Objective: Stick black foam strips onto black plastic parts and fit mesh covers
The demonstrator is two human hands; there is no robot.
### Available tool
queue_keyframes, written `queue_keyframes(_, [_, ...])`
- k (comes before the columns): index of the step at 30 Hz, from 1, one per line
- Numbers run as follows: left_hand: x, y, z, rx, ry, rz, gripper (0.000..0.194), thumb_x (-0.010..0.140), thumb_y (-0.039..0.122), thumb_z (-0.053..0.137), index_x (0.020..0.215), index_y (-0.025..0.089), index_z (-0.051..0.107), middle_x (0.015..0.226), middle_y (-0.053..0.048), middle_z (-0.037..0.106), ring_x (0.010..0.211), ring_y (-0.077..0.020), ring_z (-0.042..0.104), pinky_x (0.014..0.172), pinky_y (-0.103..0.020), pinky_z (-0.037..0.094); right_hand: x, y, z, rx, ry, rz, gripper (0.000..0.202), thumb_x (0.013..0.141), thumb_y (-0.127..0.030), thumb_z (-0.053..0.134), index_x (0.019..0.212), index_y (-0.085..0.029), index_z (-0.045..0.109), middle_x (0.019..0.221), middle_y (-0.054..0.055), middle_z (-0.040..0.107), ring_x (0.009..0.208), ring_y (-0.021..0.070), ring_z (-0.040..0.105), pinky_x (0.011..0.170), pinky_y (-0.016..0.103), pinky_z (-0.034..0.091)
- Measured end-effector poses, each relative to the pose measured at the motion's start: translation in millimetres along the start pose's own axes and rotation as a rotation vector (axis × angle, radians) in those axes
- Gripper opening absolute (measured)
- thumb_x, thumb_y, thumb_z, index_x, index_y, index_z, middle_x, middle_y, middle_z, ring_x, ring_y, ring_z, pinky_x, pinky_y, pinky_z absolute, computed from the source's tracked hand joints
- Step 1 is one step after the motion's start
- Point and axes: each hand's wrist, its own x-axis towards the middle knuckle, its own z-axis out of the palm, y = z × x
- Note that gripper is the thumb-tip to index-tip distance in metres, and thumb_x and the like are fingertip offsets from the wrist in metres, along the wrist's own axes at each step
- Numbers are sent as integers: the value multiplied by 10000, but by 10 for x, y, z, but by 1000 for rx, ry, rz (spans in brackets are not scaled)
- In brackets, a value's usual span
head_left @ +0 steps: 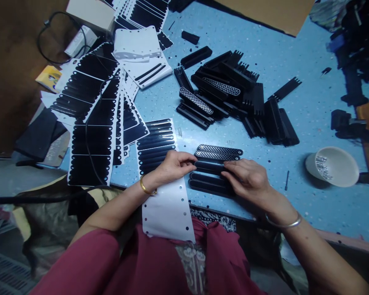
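My left hand (180, 164) pinches the left end of a slim black strip with rounded ends (209, 166). The right end of that strip is between the thumb and fingers of my right hand (248, 176), which cover part of it. Just beyond it lie two black bars with a silver mesh pattern (218, 152). Nearer to me, plain black bars (207, 183) lie side by side on the blue table (160, 104). Under my left forearm is a white backing sheet (166, 209) with black rounded stickers (156, 141) on its far part.
A heap of black plastic bars (230, 84) spreads across the far middle. Sticker sheets (92, 135) overlap at left, crossed by a black cable (87, 133). At right stands a white cup (341, 167) with small metal pieces, near a thin dark rod (286, 181). Cardboard (264, 14) lies at the back.
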Motion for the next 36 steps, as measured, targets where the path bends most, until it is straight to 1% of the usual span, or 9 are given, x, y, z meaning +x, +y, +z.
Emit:
queue_keyframes(7, [0, 13, 2, -4, -1, -1, 216, 761, 194, 720, 947, 90, 754, 705, -49, 710, 583, -102, 604, 559, -192, 495, -11, -17, 17, -22, 12, -4, 144, 899, -208, 598, 936, -166, 730, 881, 102, 758, 736, 216, 675, 681, 353, 488])
queue_keyframes(13, [14, -1, 38, 3, 28, 30, 191, 847, 255, 629, 852, 108, 750, 667, -43, 695, 536, -99, 587, 494, -184, 450, -8, -17, 24, -35, 18, -14, 151, 896, -199, 594, 925, -150, 733, 876, 109, 760, 746, 216, 678, 682, 352, 486])
queue_keyframes(16, [25, -3, 53, 4, 41, 30, 178, 843, 247, 632, 833, 110, 744, 656, -43, 692, 515, -100, 585, 479, -186, 443, -7, -3, 21, -12, 21, 2, 149, 899, -209, 596, 912, -156, 735, 876, 102, 765, 747, 214, 682, 679, 351, 490])
queue_keyframes(22, [36, 23, 47, 7, 53, 16, 172, 827, 250, 649, 832, 105, 743, 666, -61, 706, 535, -121, 611, 508, -204, 470, -38, 67, 22, 132, 20, 64, 142, 906, -262, 625, 946, -198, 746, 900, 72, 775, 780, 204, 699, 698, 351, 532])
queue_keyframes(26, [47, 27, 34, 37, 53, 34, 166, 821, 249, 655, 822, 110, 747, 672, -66, 715, 552, -133, 625, 526, -213, 477, -49, 100, 42, 204, 66, 59, 132, 892, -265, 653, 963, -207, 748, 889, 62, 776, 777, 199, 705, 705, 346, 556])
queue_keyframes(31, [53, 33, 29, 67, 68, 72, 138, 815, 229, 664, 816, 123, 754, 721, -71, 739, 592, -140, 649, 564, -217, 491, -52, 93, 58, 230, 87, 64, 141, 902, -253, 636, 984, -214, 744, 874, 55, 770, 782, 192, 698, 724, 349, 566])
queue_keyframes(36, [49, 32, 28, 54, 65, 68, 143, 818, 235, 667, 831, 123, 755, 737, -72, 744, 611, -143, 658, 575, -219, 508, -80, 67, 55, 232, 95, 68, 175, 920, -207, 590, 1024, -193, 730, 906, 80, 757, 801, 195, 680, 732, 363, 570])
